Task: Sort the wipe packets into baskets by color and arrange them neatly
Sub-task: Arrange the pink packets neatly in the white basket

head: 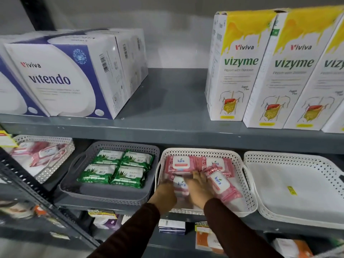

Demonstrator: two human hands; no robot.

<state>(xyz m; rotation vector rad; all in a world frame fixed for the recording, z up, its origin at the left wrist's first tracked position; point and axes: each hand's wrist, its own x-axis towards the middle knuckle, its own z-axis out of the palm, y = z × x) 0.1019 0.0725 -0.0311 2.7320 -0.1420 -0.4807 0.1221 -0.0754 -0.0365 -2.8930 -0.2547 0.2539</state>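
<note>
Both hands — left hand [166,190] and right hand [197,185] — are pressing pink packets [181,163] flat in the white basket [240,165], fingers [198,176] spread, grasping nothing, so we are squaring rows by the shelf's front edge.

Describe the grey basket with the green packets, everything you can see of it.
The grey basket is a shallow rectangular tray that looks like plastic, with perforated walls, a solid floor and a cut-out handle at its left end. It sits level on the lower shelf, between a white basket and the white basket of pink packets. Four green wipe packets lie flat inside in a two-by-two block toward the back, leaving the front floor bare. Neither hand touches it.
</note>
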